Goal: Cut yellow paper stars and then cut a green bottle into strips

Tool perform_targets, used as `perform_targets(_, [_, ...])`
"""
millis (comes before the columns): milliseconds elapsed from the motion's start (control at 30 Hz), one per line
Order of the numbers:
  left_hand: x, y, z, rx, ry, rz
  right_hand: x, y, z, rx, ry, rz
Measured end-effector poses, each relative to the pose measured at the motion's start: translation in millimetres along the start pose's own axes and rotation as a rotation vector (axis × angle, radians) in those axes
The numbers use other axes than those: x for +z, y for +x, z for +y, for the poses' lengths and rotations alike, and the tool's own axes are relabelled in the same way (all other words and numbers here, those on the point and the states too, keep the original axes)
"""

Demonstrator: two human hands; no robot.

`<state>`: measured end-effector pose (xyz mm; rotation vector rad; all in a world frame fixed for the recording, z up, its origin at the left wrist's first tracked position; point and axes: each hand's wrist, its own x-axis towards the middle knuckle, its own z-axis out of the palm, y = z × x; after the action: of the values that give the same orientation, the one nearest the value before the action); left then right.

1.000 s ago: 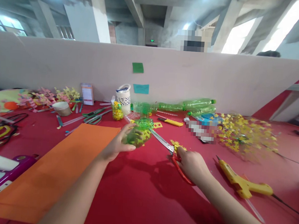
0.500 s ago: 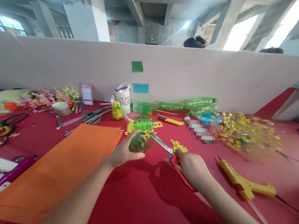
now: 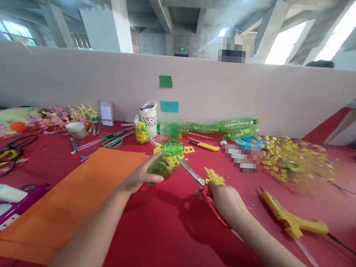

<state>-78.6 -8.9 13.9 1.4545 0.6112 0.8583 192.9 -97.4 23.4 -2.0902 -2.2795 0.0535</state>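
Observation:
My left hand (image 3: 143,173) is wrapped round a clear green plastic bottle piece (image 3: 171,171), whose far side shows through it. In my right hand (image 3: 228,200) is a pair of scissors (image 3: 193,173) with red handles. Its blades look closed together, and the tip points left at the upper right of the bottle piece; whether they touch I cannot tell. Small yellow paper stars (image 3: 214,176) lie in a heap just beyond my right hand. Behind the bottle piece, another green plastic piece (image 3: 173,148) rests among yellow star-punched scraps (image 3: 189,149).
Orange sheets (image 3: 78,199) lie left, beside a purple power strip (image 3: 23,204). At right is a yellow glue gun (image 3: 294,219), with a yellow star spray (image 3: 295,158) behind. Further back are a yellow cutter (image 3: 207,145), green bottles (image 3: 238,124), a white cup (image 3: 148,121) and more scissors (image 3: 116,139).
My left hand has turned the bottle piece and shifted slightly left, so a green edge shows below my thumb. The scissors stay nearly in place. My view has tilted a little.

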Motion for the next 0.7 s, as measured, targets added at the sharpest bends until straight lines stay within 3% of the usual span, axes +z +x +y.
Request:
perform_targets(100, [4.5,0.6,-2.2,0.059,-0.011,0.039,-3.5,-2.2,-0.6,0.008,-0.021,0.006])
perform_targets(200, [16.6,1.4,-3.8,0.031,0.082,0.073,-6.0,-4.8,-1.1,0.0,-0.037,-0.002])
perform_targets(367, [33.4,2.7,-3.0,-0.029,0.03,0.013,-6.9,-5.4,-3.1,0.002,-0.028,0.01])
perform_targets(700, [24.9,3.4,-4.8,0.017,-0.085,-0.031,-1.5,-3.4,-1.1,0.015,-0.039,-0.006])
